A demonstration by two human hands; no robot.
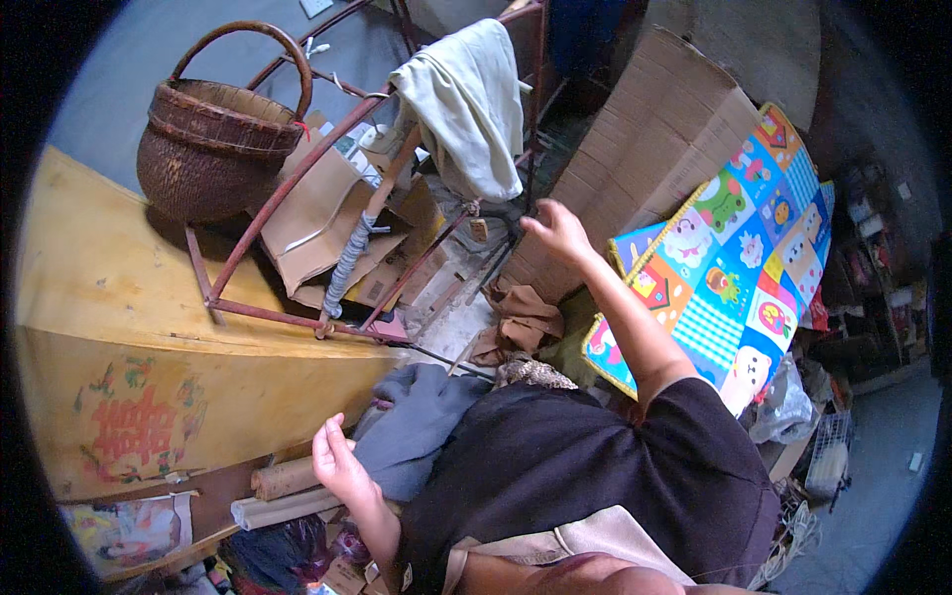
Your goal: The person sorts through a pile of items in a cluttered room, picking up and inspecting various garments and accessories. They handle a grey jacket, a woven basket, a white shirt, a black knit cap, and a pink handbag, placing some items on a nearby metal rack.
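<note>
My right hand (pixel 561 230) reaches forward over a big cardboard sheet (pixel 639 141), its fingers bent and apart, with nothing seen in them. Just to its left is a rusty red metal frame (pixel 297 175), over which a pale green cloth (pixel 468 104) hangs. A wooden stick wrapped with grey cloth strips (pixel 349 260) leans across this frame. My left hand (pixel 342 461) is raised low at the left, fingers curled; whether anything small is inside them is hidden. Beside it are grey cloth (pixel 424 424) and the yellow wooden chest (pixel 223 416).
On the chest stands a woven basket (pixel 216 149) with a tall handle, near flattened cardboard boxes (pixel 320 223). A colourful cartoon-print mat (pixel 721 268) leans at right. Brown cloth (pixel 524 323) lies ahead of my body. Rolled tubes (pixel 286 494) and plastic bags (pixel 279 550) sit low at left.
</note>
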